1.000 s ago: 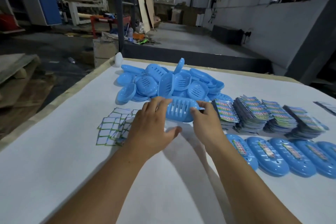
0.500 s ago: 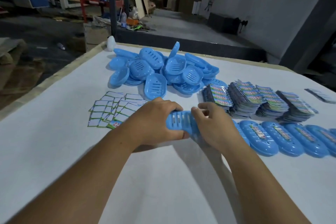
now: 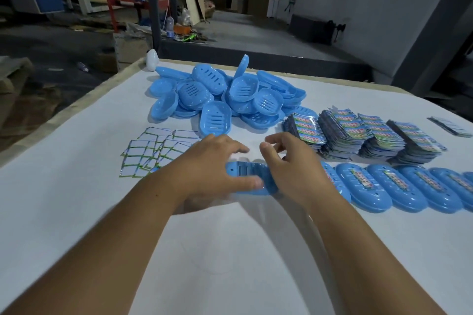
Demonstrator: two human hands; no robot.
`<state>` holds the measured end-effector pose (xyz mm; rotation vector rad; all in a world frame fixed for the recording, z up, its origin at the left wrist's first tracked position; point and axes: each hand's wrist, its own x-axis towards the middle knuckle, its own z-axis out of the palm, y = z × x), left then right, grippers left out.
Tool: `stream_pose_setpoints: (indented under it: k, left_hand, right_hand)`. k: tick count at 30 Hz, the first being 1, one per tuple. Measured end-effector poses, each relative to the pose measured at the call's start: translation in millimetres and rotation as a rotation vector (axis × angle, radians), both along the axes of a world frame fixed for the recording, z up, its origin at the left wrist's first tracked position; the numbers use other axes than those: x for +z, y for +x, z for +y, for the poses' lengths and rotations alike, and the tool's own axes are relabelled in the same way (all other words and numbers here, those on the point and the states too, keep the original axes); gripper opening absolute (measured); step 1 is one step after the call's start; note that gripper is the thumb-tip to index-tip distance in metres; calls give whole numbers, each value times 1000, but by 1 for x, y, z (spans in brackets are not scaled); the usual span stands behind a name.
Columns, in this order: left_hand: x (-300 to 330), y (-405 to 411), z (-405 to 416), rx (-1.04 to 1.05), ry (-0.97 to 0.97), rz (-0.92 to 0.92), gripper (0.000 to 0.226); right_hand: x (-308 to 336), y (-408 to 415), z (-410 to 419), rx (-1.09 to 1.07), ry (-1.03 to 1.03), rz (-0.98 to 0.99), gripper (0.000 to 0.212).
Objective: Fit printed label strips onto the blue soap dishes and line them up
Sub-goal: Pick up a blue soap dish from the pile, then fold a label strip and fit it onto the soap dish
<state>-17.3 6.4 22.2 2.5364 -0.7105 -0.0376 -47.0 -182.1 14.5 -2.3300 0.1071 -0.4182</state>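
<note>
Soap dish lies flat on the white table, at the left end of the row of labelled dishes, w/ both hands over it. No label visible on it yet; slots show between the hands.

Head view, the only one: left hand has fingers spread, thumb resting along the dish's near edge, other fingertips past its far side, not clearly touching. Right hand covers the dish's right end; fingers loosely curled and lifted. Can't tell if they pinch anything, no strip visible there.

Risks, as I judge them:
- Right hand hides the gap to the next dish in the row, so a nudge could knock the neighbours out of line.
- Label stacks sit just behind the row; a sweep of the right wrist could topple them.
- Loose white cards lie near the left wrist & could get dragged.
- Unlabelled pile is heaped; one dish stands on edge & may slide.
</note>
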Motion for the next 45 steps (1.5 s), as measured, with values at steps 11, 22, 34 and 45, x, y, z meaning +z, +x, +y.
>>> stream_pose_setpoints:
  k: [11, 22, 34, 45]
  left_hand:
    - [6, 17, 41, 594, 273, -50, 53]
    - [12, 20, 40, 740, 241, -257, 26]
    - [28, 6, -8, 395, -1483, 638, 25]
    - [17, -1, -21, -64, -1647, 1035, 5]
  right_hand:
    - [0, 3, 9, 66, -20, -68, 24]
    - [3, 0, 9, 71, -8, -74, 22]
    - [11, -7, 27, 304, 563, -1, 10]
    - [16, -14, 41, 380, 777, 71, 21]
